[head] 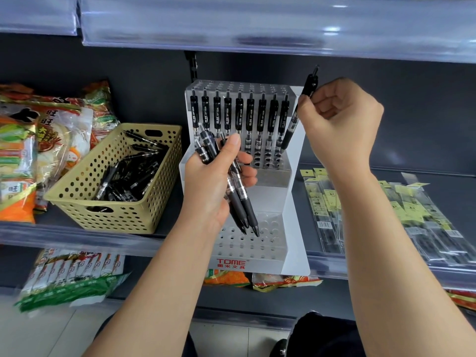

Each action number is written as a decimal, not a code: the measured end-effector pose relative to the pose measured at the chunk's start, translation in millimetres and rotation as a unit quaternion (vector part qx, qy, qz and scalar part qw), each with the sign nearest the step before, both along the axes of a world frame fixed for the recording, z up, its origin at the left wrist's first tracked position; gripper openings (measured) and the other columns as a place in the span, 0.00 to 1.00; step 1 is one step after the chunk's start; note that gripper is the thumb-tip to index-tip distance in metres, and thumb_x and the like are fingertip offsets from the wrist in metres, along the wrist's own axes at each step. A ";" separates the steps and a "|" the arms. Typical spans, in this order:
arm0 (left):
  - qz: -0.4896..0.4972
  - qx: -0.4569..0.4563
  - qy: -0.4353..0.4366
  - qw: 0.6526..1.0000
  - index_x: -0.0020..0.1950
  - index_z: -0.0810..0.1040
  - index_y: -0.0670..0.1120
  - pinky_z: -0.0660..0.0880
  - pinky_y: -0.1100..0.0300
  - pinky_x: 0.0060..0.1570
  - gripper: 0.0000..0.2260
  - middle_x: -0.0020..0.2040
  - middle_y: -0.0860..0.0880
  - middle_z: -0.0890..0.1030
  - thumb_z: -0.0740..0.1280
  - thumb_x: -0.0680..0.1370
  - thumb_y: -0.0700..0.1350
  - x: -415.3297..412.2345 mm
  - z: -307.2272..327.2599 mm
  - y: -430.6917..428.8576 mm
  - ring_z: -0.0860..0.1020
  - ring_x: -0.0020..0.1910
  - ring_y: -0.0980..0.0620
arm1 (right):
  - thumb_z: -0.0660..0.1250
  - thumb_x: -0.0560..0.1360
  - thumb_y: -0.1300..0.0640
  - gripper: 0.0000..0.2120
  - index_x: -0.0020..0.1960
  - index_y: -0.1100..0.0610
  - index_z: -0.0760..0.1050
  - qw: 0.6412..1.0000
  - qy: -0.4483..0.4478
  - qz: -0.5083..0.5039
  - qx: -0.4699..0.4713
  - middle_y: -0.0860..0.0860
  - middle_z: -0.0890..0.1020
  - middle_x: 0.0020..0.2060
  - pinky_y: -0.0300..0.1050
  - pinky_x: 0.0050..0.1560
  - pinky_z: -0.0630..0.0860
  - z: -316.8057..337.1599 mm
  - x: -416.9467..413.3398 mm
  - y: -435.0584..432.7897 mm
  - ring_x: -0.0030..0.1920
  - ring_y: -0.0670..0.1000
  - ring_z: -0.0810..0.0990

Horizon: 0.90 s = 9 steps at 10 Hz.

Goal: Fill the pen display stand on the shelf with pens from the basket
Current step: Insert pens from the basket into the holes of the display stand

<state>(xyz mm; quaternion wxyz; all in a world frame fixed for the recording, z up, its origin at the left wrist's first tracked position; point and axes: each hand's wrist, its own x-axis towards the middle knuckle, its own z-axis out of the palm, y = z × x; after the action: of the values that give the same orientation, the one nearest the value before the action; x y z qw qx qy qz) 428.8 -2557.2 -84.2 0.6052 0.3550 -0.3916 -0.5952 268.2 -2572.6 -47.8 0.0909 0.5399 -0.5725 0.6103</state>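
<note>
Head, left hand point(213, 181) clutching pens point(242, 202), right hand point(342, 119) pen point(310, 85)

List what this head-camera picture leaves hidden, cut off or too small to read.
- Head view: left part of the pen stand's middle tier, hidden by the left hand and its bundle of pens.
- Head view: pen count in the basket, hidden by its near wall.
- Head view: print on the back-row pens, too small.
- Head view: snack packets, cut off by the left edge.
</note>
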 end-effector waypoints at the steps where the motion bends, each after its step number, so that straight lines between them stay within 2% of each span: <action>1: 0.001 0.001 -0.001 1.000 0.45 0.77 0.43 0.78 0.58 0.28 0.05 0.31 0.47 0.80 0.68 0.77 0.43 -0.2 0.1 0.2 0.78 0.27 0.50 | 0.69 0.69 0.52 0.05 0.37 0.52 0.76 1.000 0.008 -0.002 0.027 0.42 0.76 0.28 0.42 0.39 0.76 3.1 -0.6 0.6 0.31 0.45 0.77; 5: 0.001 0.002 -0.005 1.000 0.45 0.77 0.42 0.78 0.57 0.28 0.05 0.32 0.46 0.80 0.68 0.77 0.43 0.8 -0.4 0.6 0.78 0.27 0.50 | 0.68 0.72 0.52 0.06 0.42 0.55 0.80 0.990 0.040 -0.030 0.135 0.44 0.77 0.31 0.43 0.42 0.75 -18.0 4.1 -7.1 0.38 0.51 0.80; 7: 0.001 0.003 -0.007 1.000 0.46 0.77 0.42 0.79 0.57 0.29 0.05 0.32 0.46 0.80 0.69 0.77 0.44 1.1 -0.5 0.7 0.78 0.27 0.50 | 0.67 0.72 0.52 0.04 0.38 0.51 0.77 0.985 0.037 -0.040 0.163 0.43 0.75 0.27 0.39 0.38 0.67 -15.7 5.0 -6.8 0.37 0.50 0.78; 8: 0.001 0.004 -0.005 1.000 0.45 0.78 0.43 0.78 0.57 0.28 0.05 0.32 0.46 0.80 0.69 0.77 0.44 1.4 -0.1 0.3 0.79 0.27 0.50 | 0.67 0.71 0.52 0.05 0.36 0.49 0.75 0.982 0.036 -0.036 0.180 0.42 0.74 0.26 0.37 0.32 0.66 -13.0 5.2 -7.3 0.36 0.50 0.77; 9: 0.002 0.003 -0.004 1.000 0.44 0.77 0.43 0.78 0.58 0.28 0.05 0.32 0.46 0.80 0.68 0.77 0.43 1.5 -0.4 -0.1 0.78 0.27 0.50 | 0.67 0.71 0.52 0.06 0.35 0.49 0.75 0.980 0.031 -0.032 0.193 0.46 0.78 0.29 0.37 0.32 0.66 -11.2 5.1 -9.0 0.37 0.52 0.78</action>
<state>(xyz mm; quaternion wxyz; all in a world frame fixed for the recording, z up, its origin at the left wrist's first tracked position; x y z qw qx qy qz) 430.4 -2557.3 -84.5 0.6039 0.3602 -0.3918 -0.5933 273.2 -2581.6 -59.0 0.0223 0.5473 -0.6938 0.4675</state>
